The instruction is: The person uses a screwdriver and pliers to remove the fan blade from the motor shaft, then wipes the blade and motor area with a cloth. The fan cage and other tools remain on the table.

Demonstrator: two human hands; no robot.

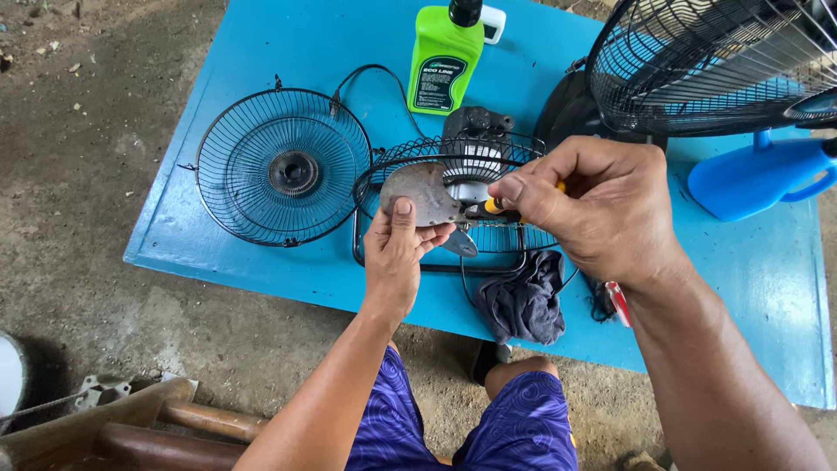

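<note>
Head view showed my left hand (394, 253) pinching a grey fan blade (422, 192) just in front of the motor (475, 131), thumb on top and fingers curled beneath, closed firmly on the blade's edge. The blade looked thin, light plastic, dusty, stiff enough to keep its curve but likely to crack if bent, so I judged the thicker part near its hub the safest place to grip. My right hand (593, 205) was closed narrowly round a screwdriver (493, 207) with a yellow and black handle, thumb and forefinger pressed together on it, its tip hidden at the blade's hub. Behind the blade sat the rear grille (514, 240) round the motor; left of the motor lay the front grille (283, 166), flat on the blue table (261, 262). A dark rag (523, 301) lay in front of the motor, a green bottle (445, 61) behind it.
</note>
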